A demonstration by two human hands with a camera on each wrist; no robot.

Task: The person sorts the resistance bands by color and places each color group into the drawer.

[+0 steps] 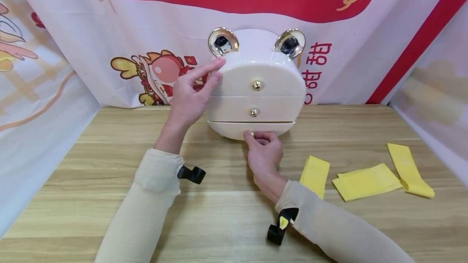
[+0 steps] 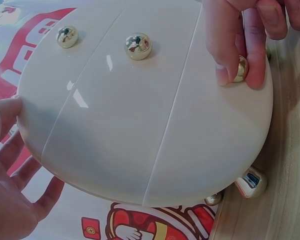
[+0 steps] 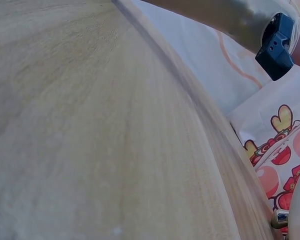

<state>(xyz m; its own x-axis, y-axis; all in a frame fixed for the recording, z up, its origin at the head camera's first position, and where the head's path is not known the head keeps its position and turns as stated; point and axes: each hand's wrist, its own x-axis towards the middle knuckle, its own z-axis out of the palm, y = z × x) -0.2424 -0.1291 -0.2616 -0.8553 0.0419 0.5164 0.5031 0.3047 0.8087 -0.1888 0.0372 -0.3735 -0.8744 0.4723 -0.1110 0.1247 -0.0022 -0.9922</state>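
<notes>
A white rounded drawer box (image 1: 226,88) with two gold-rimmed ears stands on the table against the backdrop. Its three drawers each have a round gold knob. The bottom drawer (image 1: 226,129) shows a thin dark gap along its top edge. My right hand (image 1: 266,152) pinches the bottom drawer's knob (image 2: 240,69) between thumb and fingers. At the box's upper left side, my left hand (image 1: 191,92) rests thumb and fingertips with the fingers spread. Small gold feet (image 2: 252,182) show beneath the box in the left wrist view. The right wrist view shows mostly tabletop, without the right hand.
Several folded yellow strips (image 1: 367,182) lie on the wooden table (image 1: 219,222) to the right, one of them close by the right forearm. Printed cloth (image 1: 164,19) hangs behind the box and along both sides. A black wrist camera (image 1: 191,174) sits on the left sleeve.
</notes>
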